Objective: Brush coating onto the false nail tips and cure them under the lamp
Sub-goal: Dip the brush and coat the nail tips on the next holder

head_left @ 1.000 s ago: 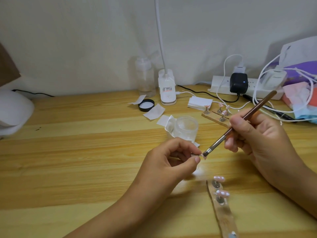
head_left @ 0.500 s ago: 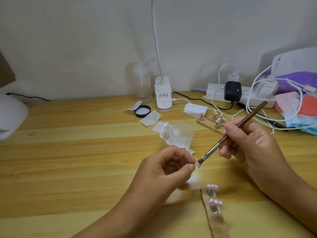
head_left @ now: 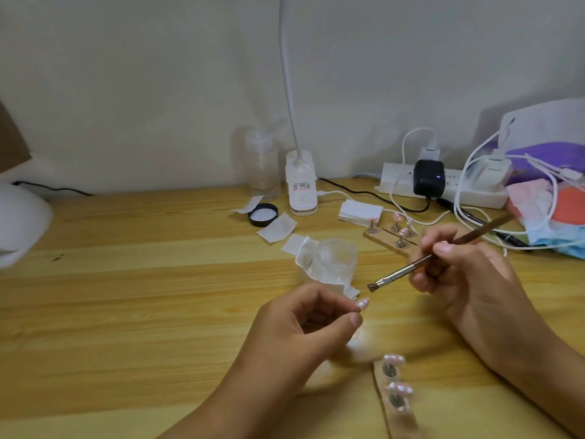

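Observation:
My left hand [head_left: 304,327] pinches a small pink false nail tip [head_left: 362,303] between thumb and forefinger, just above the desk. My right hand [head_left: 465,274] grips a brown-handled brush [head_left: 421,261] like a pen; its bristle end hangs a short way above and right of the tip, not touching it. A clear jar of coating [head_left: 336,259] stands open behind my left hand. A wooden strip [head_left: 395,416] near the front edge carries two pink tips on stands. A second strip [head_left: 387,237] with several tips lies farther back. The white curing lamp [head_left: 19,223] sits at the far left.
A black jar lid [head_left: 262,214], paper wipes [head_left: 277,229] and a small white box [head_left: 360,213] lie mid-desk. A gooseneck lamp base [head_left: 300,185] and clear bottle [head_left: 262,163] stand at the wall. A power strip [head_left: 443,185], cables and cloth pile crowd the back right.
The brush has lifted off the nail tip and drawn back up and to the right. My left hand still pinches the tip and has turned it slightly upward.

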Tool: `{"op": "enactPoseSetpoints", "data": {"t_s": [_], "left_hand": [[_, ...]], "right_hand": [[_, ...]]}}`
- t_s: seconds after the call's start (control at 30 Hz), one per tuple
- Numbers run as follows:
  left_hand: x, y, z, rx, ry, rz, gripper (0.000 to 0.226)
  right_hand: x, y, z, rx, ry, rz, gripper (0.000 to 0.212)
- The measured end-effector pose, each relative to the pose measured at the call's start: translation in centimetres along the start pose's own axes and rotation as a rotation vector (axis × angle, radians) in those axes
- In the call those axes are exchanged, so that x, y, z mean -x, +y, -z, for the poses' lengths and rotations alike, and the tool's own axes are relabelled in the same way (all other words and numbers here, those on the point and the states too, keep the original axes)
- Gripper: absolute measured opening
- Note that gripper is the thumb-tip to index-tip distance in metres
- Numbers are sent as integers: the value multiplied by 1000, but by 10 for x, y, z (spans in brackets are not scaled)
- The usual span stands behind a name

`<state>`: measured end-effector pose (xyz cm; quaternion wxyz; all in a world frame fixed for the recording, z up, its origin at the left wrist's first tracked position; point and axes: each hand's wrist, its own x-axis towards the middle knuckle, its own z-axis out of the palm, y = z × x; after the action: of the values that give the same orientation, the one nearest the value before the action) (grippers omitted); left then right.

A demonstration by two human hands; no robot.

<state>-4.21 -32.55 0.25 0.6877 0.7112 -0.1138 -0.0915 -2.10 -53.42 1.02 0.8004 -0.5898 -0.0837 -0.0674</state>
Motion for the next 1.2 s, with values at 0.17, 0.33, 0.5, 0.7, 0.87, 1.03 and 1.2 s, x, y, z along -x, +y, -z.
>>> {"op": "enactPoseSetpoints", "data": {"t_s": [0.17,0.33,0.5,0.7,0.87,1.03,1.2], "left_hand": [[0,-3,2,-7,-14,-10,5],[0,-4,2,1,-20,-22,4],[1,-3,2,0,-27,-33,15],[0,-5,2,4,-31,-37,14],[10,8,0,141,30,-234,11],[30,15,-5,-60,-49,-587,13],[31,7,-14,-514,-212,-747,15]], "right_hand": [[-3,1,4,-18,-68,-8,21],[-2,4,4,0,-87,-3,21],[1,3,0,75,-128,19,23],[2,3,-1,164,-46,127,14],[1,-1,-3,154,17,149,10],[2,-3,-4,157,32,126,13],[2,-3,-5,162,72,99,24]]}}
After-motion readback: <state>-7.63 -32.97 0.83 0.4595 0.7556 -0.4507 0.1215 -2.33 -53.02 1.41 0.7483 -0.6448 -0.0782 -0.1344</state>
